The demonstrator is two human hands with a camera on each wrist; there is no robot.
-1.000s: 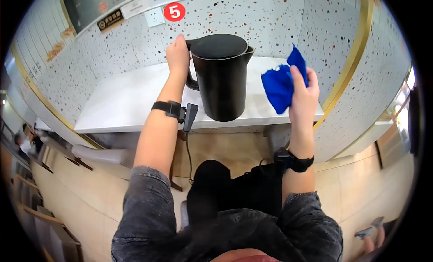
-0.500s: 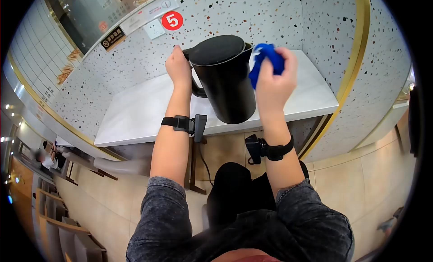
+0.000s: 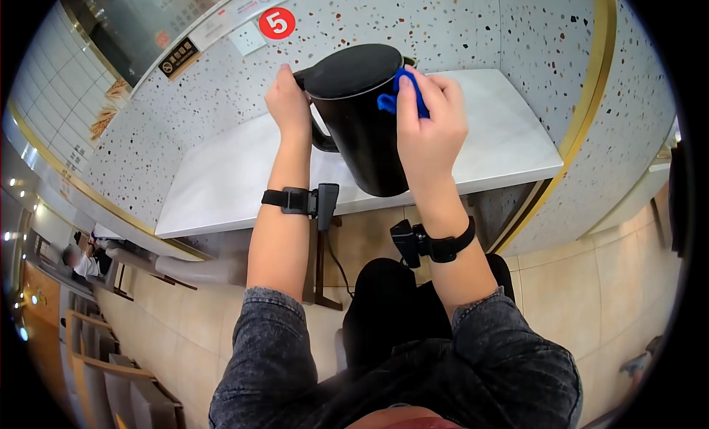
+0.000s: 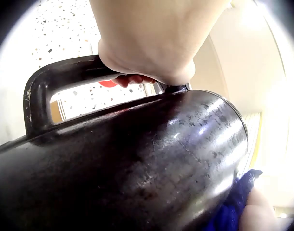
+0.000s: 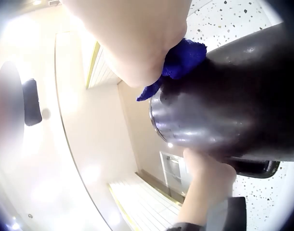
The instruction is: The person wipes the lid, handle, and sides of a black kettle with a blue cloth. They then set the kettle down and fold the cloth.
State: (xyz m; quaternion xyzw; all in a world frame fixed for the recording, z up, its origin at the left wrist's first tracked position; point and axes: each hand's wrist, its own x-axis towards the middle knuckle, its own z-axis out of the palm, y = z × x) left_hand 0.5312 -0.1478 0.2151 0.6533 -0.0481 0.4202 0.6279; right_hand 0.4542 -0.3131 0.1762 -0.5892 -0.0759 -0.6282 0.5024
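Right hand [image 3: 436, 124] nearer the jug [image 3: 358, 137], fingers [image 3: 447, 93] around blue cloth [image 5: 184, 60]

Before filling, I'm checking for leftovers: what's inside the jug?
The inside is hidden: a black lid covers the top of the opaque jug. Only the outside shows, with the left hand gripping the handle and the right hand holding a cloth against its side.

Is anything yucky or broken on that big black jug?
Yes, a bit: the jug has patchy marks near its top, and its handle has pale specks. They look odd because they spoil the smooth black. I can't tell whether it's dirt or wear. I see no spill.
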